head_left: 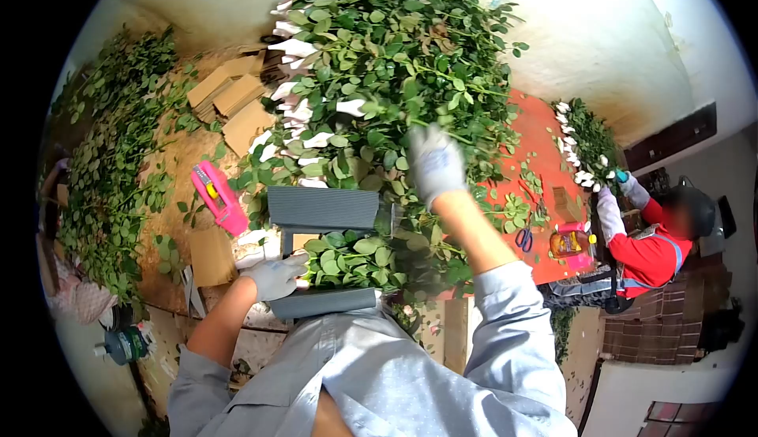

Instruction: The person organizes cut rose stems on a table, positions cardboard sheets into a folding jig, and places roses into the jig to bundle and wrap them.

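My left hand [278, 278], in a grey work glove, curls around the head end of a few leafy roses [347, 262] lying in a grey ribbed cradle [324, 208]. Their heads are mostly hidden by the glove. My right hand [437, 165], gloved too and smeared by motion, is over the big pile of roses [410, 50]. It appears closed on the stem of one rose with a white-wrapped head [351, 107], whose leaves are also blurred. The pile's white-wrapped heads point left.
Left of the cradle lie a pink tool [219, 198] and cardboard pieces [239, 105]. More leafy stems [118, 168] cover the far left. Scissors [523, 239] and a bottle [572, 243] lie on the red surface [529, 137]. A co-worker in red [643, 255] handles flowers at right.
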`<act>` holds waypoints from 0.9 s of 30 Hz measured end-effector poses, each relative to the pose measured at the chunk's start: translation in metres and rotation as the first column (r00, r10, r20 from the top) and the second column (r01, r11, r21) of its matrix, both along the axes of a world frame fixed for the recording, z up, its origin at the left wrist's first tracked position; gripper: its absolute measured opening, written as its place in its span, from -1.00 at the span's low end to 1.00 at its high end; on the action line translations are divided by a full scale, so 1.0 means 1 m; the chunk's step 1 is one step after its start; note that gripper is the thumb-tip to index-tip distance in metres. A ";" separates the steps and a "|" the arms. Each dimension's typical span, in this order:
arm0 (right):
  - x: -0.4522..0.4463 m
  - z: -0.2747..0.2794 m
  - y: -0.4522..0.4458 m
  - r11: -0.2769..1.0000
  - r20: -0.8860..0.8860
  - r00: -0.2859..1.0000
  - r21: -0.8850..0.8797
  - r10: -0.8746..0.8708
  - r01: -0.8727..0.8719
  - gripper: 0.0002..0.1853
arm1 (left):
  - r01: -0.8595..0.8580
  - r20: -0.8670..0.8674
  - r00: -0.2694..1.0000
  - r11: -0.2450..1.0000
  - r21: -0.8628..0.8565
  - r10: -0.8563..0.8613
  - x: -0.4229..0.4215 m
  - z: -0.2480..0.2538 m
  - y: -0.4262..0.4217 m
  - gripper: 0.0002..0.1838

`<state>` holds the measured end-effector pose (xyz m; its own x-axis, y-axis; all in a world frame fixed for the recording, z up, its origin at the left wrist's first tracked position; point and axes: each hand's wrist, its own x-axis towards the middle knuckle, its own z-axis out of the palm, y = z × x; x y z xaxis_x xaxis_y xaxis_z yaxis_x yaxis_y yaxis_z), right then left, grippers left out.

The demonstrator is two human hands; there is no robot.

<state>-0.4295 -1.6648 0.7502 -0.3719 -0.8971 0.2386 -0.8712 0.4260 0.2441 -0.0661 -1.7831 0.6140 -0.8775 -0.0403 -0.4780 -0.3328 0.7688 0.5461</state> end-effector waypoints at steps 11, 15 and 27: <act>0.036 -0.144 0.069 0.901 0.222 0.963 0.431 -0.154 0.045 -0.69 | 0.038 0.041 0.998 0.999 -0.002 -0.038 -0.011 0.022 -0.003 -0.49; 0.014 -0.076 0.063 0.945 -0.044 0.989 0.293 -0.139 0.146 -0.72 | 0.015 0.020 1.000 1.000 0.015 -0.015 -0.006 0.018 -0.001 -0.55; 0.052 0.076 0.106 0.963 -0.035 0.962 0.006 0.271 -0.271 -0.62 | 0.011 -0.080 0.997 0.998 -0.056 -0.016 0.000 0.007 0.002 -0.59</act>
